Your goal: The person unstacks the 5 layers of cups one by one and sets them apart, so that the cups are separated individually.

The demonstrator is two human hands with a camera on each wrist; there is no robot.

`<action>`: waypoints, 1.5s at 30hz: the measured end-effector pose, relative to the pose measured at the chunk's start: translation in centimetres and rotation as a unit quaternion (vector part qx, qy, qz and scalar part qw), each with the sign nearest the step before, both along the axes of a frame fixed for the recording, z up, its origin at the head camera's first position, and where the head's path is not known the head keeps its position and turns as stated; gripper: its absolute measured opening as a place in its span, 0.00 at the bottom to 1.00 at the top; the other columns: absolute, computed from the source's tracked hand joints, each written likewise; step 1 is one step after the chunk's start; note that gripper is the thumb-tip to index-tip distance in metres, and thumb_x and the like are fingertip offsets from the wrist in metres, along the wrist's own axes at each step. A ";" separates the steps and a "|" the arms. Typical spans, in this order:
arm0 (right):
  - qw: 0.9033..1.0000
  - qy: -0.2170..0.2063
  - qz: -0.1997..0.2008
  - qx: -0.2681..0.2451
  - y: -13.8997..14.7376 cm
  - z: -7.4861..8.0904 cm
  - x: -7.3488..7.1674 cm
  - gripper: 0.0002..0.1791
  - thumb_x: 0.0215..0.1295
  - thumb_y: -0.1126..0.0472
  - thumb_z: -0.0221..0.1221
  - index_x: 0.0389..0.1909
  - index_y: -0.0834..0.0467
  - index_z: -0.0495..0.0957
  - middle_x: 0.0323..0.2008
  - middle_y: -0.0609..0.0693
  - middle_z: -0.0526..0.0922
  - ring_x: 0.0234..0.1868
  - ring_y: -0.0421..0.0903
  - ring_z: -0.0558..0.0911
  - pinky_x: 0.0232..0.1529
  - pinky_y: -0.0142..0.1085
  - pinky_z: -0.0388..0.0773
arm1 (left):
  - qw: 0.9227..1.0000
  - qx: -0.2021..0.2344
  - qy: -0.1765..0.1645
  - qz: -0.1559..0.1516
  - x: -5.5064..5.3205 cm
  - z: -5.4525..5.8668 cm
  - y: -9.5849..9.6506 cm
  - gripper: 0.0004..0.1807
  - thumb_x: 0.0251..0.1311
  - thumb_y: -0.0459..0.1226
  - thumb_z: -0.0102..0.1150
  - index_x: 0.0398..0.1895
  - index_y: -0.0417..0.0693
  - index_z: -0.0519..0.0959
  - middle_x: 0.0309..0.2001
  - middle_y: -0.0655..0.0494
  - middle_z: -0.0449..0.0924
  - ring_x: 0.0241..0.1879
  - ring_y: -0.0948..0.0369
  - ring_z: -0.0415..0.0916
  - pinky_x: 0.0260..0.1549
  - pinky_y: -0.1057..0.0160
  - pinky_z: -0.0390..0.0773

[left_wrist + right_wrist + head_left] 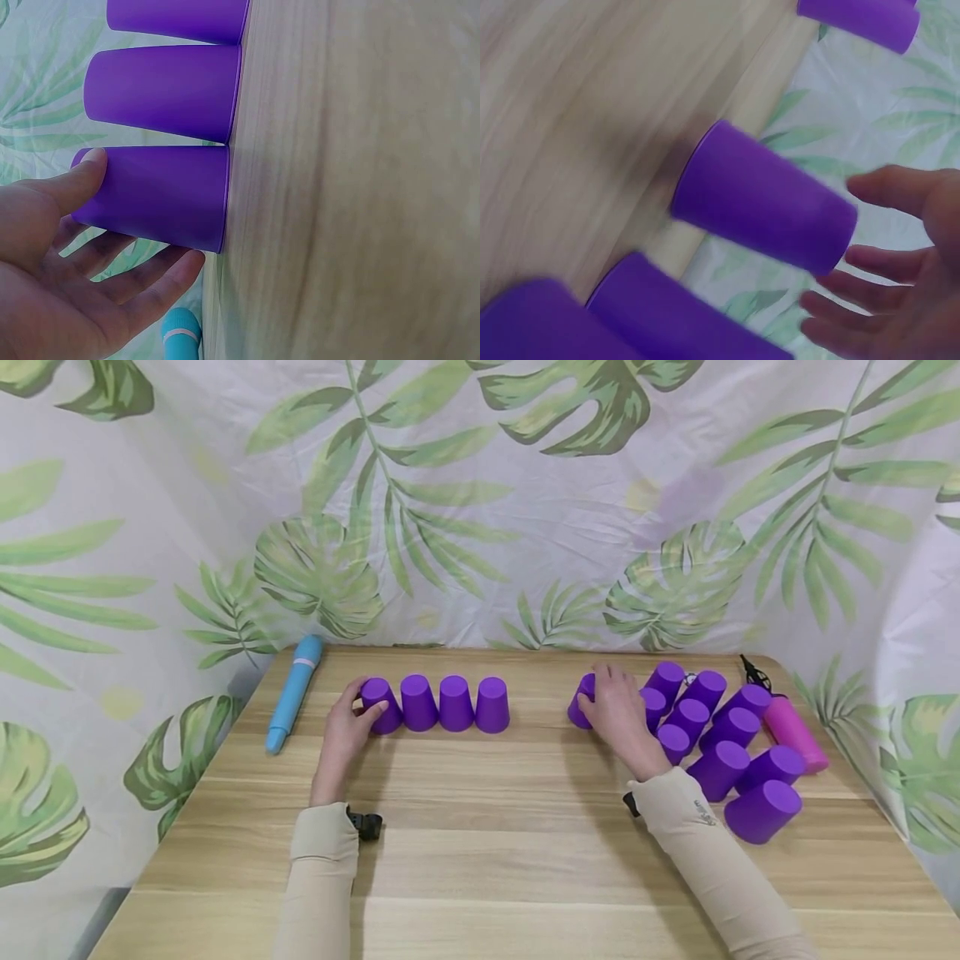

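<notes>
At the left end of a row of upside-down purple cups, my left hand (pixel 351 720) holds the end purple cup (pixel 157 195), thumb on one side and fingers along the other. Beside it stand the other purple cups of the row, such as the second cup (pixel 418 702) and the rightmost cup (pixel 492 705). My right hand (pixel 618 714) is at another purple cup (pixel 765 199), which stands apart from the row. In the right wrist view, its thumb and fingers are spread about the narrow end, with a gap between thumb and cup.
Several more upside-down purple cups (pixel 718 771) crowd the right side of the wooden table (pixel 480 852). Behind them lie a pink cylinder (pixel 797 735) and a black cord (pixel 754 672). A blue stick-like object (pixel 294 695) lies at the left edge. A leaf-print cloth (pixel 450 502) hangs behind.
</notes>
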State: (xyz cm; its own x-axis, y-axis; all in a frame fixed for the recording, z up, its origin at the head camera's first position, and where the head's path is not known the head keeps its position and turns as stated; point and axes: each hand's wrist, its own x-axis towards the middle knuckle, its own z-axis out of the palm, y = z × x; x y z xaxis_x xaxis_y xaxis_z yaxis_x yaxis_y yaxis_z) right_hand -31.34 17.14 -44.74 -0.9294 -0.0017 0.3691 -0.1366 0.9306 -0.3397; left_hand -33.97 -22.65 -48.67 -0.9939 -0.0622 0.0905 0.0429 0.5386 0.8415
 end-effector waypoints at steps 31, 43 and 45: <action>0.983 -0.048 0.108 -0.141 -6.3 -1.7 1.5 0.31 0.61 0.55 0.66 0.63 0.59 0.69 0.57 0.58 0.77 0.57 0.55 0.76 0.58 0.49 0.74 | 1.000 0.016 0.006 0.000 0.2 -0.2 0.8 0.31 0.67 0.36 0.56 0.71 0.42 0.59 0.65 0.33 0.65 0.57 0.36 0.70 0.58 0.44 0.73; 0.988 -0.075 0.031 -0.132 1.2 -0.4 5.1 0.31 0.61 0.57 0.66 0.62 0.62 0.68 0.59 0.63 0.74 0.58 0.61 0.74 0.58 0.55 0.72 | 1.000 0.009 0.008 0.003 -0.1 -0.2 0.3 0.32 0.67 0.37 0.57 0.71 0.42 0.59 0.65 0.33 0.65 0.58 0.37 0.70 0.59 0.45 0.73; 0.988 -0.075 0.031 -0.130 1.8 -0.4 5.4 0.31 0.61 0.58 0.66 0.62 0.64 0.68 0.58 0.64 0.74 0.58 0.62 0.74 0.58 0.55 0.71 | 1.000 0.007 0.012 0.002 -0.1 -0.1 0.3 0.32 0.66 0.37 0.57 0.71 0.42 0.60 0.64 0.33 0.65 0.59 0.38 0.69 0.59 0.45 0.72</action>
